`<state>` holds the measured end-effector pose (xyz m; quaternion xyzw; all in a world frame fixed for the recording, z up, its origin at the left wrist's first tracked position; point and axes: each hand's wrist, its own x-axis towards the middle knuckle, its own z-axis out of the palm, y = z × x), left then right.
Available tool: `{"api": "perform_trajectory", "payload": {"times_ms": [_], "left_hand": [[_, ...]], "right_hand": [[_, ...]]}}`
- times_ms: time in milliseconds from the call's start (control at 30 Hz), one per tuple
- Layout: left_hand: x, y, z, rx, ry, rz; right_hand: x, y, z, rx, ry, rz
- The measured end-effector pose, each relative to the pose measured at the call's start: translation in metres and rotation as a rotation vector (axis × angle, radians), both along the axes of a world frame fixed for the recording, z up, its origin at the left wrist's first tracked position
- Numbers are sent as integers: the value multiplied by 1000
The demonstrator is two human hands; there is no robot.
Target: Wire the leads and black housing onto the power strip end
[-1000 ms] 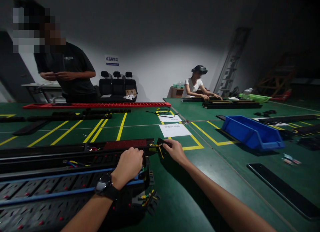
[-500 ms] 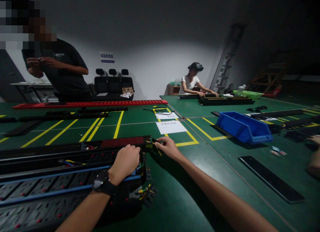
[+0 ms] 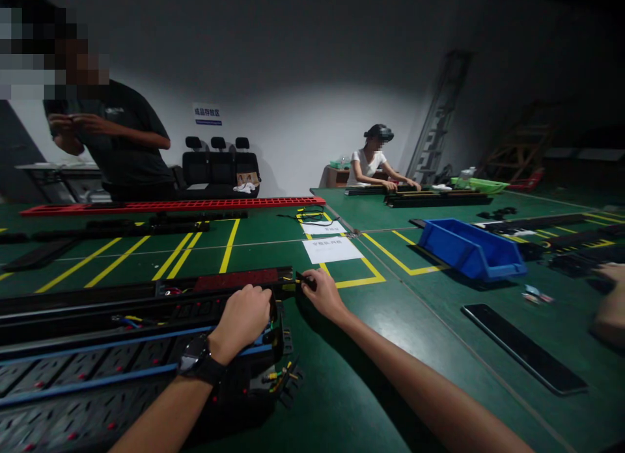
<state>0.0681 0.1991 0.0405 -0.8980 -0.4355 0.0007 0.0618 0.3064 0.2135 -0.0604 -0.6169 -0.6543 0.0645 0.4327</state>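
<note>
A long black power strip housing (image 3: 97,303) with a dark red panel lies across the green table (image 3: 342,388) in front of me. My left hand (image 3: 241,321), a watch on its wrist, is closed over the right end of the housing. My right hand (image 3: 322,295) pinches a small black end piece (image 3: 305,280) with yellow wires at the housing's far right tip. A second black strip (image 3: 73,381) with blue rails lies nearer to me, loose yellow and green wire ends (image 3: 280,377) sticking out of its right end.
A blue bin (image 3: 471,250) stands to the right, a flat black cover (image 3: 525,349) in front of it. White paper sheets (image 3: 332,249) lie inside yellow floor-tape marks. A long red strip (image 3: 170,205) lies at the back. One person stands at left, another sits at the far table; someone's hand (image 3: 610,306) shows at the right edge.
My right hand with the end piece has moved left, closer to the housing's tip. The camera view has shifted a little; another person's hand has come in at the right edge.
</note>
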Motion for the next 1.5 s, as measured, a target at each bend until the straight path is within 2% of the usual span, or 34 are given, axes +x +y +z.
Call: {"api": "perform_trajectory", "payload": {"times_ms": [433,800,1000,1167,1367,1500], "left_hand": [[-2,3,-4,36,8,-11],[-1,1,-5,20,-3,-10],[-2,0,-5,20,-5,-5],[-2,-1,-6,29,-22,-19],[-1,-1,-7,30,-19,-5],[-1,0,-10,38,-10,0]], "right_hand": [[-4,-5,2,-50,-96,-9],[-6,-4,-2,-51,-61,41],[0,-12,7,-61,-25,51],[12,-41,20,-138,107,34],[-3,-96,27,-248,237,250],[-22,-118,34,-316,272,380]]}}
